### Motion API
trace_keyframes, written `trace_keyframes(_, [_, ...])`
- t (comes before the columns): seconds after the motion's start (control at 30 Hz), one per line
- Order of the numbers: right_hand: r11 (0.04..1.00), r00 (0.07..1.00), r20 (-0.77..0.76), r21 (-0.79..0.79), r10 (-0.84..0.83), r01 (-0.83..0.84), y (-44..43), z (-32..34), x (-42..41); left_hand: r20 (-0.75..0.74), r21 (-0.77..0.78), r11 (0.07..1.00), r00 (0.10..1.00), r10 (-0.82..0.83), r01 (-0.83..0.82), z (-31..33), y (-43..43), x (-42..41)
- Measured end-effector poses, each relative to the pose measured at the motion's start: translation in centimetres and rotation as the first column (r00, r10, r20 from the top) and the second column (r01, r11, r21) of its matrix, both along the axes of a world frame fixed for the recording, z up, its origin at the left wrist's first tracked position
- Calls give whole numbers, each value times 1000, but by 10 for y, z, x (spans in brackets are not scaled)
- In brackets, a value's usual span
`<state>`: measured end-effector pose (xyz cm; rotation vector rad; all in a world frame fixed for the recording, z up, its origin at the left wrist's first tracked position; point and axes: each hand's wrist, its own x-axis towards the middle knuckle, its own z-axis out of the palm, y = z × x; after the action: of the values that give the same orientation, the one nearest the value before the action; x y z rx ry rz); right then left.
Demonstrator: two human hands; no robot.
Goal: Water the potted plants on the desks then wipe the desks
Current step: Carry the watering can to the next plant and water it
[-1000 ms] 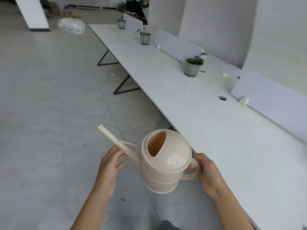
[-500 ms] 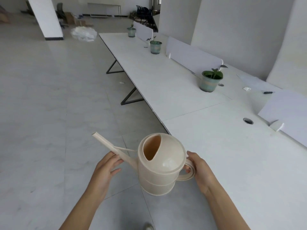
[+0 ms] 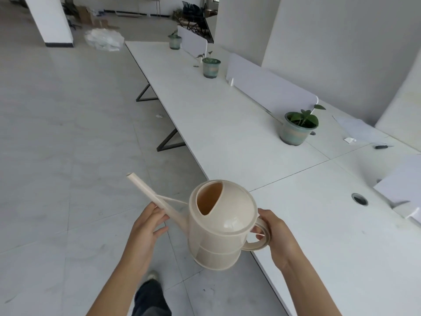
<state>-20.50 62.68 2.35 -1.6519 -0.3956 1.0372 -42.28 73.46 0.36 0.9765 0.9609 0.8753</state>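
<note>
I carry a beige watering can upright over the floor, just off the desk's near edge. My right hand grips its loop handle. My left hand steadies the long spout from below, fingers curled against it. The spout points up and to the left. On the long white desk stand three potted plants: the nearest at the right, a second farther along, a third near the far end.
White divider panels run along the desk's back edge. A cable hole, paper scraps and a dark pen lie at the right. A white pillar and a plastic bag pile stand on the grey tiled floor at far left.
I have walked forward along the desk, so the pots look nearer and sit lower in view. Both hands keep the same hold on the watering can.
</note>
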Motion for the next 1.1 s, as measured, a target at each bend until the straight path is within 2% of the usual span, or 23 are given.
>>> trace_keyframes(0.1, [999, 999, 30, -17, -30, 30, 32, -2, 8, 0, -4, 998, 998, -62, 62, -6, 47, 17])
trace_keyframes(0.27, [984, 984, 67, -55, -167, 171, 94, -8, 16, 7, -11, 979, 979, -205, 205, -11, 132, 44])
trace_keyframes(0.53, [908, 909, 22, -23, -417, 417, 170, -12, 19, 0, 21, 906, 906, -423, 423, -9, 245, 88])
trace_keyframes(0.77, [864, 867, 55, -77, -495, 498, 206, -17, 44, 11, -74, 868, 871, -492, 491, -27, 292, 137])
trace_keyframes(0.97, [811, 816, 28, -99, -577, 577, 238, -21, 95, -11, -50, 828, 829, -559, 558, -18, 326, 181])
trace_keyframes(1.1, [813, 819, 15, -114, -574, 572, 269, -22, 124, -27, -44, 850, 850, -526, 525, -16, 353, 215])
